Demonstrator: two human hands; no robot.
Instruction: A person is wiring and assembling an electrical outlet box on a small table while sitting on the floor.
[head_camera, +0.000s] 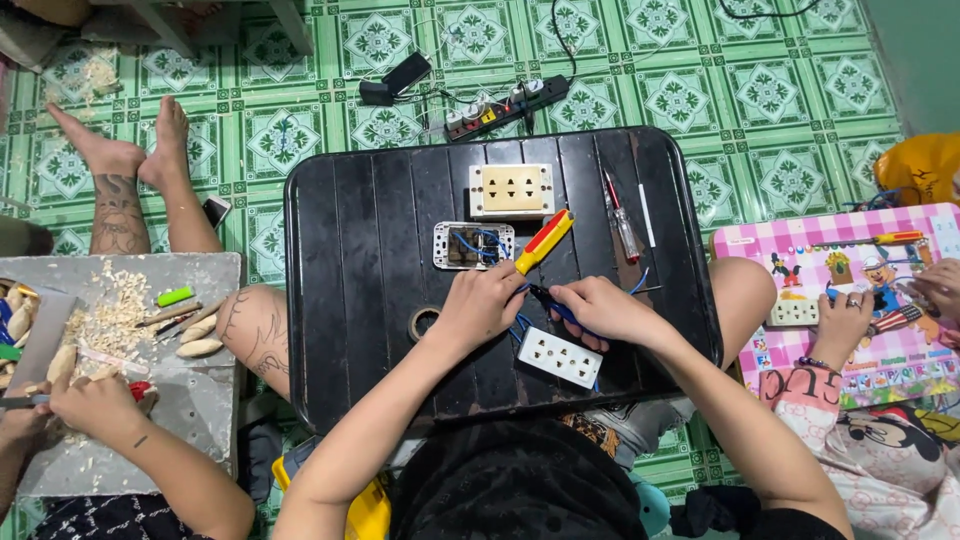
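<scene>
Our own fingers hide the tool tip and the blue wire (560, 312) pinched between them, so we cannot tell where they meet. We work at a low black bench (350, 250) on green patterned floor tiles (770, 90). Our left hand (482, 303) grips red-and-yellow pliers (541, 242); our right hand (597, 309) closes on the wire. Just below our fingers lies a white socket plate (559, 357); above them, an open wired socket (473, 246) and a cream outlet (511, 190).

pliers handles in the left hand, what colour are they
Red and yellow pliers handles, seen from the head camera.
</scene>
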